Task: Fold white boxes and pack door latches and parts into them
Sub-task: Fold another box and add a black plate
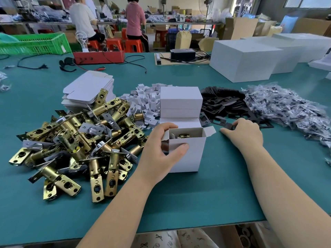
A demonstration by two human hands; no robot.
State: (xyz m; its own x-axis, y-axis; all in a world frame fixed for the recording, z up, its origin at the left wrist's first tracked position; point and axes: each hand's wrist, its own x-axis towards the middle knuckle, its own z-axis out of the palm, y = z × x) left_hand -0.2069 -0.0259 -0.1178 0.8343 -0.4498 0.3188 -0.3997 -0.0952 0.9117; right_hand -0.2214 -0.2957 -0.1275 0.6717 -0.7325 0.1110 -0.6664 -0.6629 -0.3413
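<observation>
Two hands are working over the teal table (pixel 206 203). Left hand (pixel 162 149) is gripping the open white box (pixel 188 154) by its left top corner, thumb on the front wall, fingers curled over the rim; a brass latch (pixel 182 136) is showing inside, lid flap standing up behind. Right hand (pixel 245 133) is lying just right of the box, fingertips pinching a black strike plate (pixel 230 125) at the near edge of the black plate pile (pixel 223 104). Closed white boxes (pixel 180 102) are stacked directly behind. Brass latch heap (pixel 75 140) is sitting left, nearly touching the left hand; flat box blanks (pixel 87 90) and white card inserts (pixel 146 101) are lying behind it. Bagged parts (pixel 286 108) are spreading far right. Bare table is lying between the forearms, out to the near edge.
</observation>
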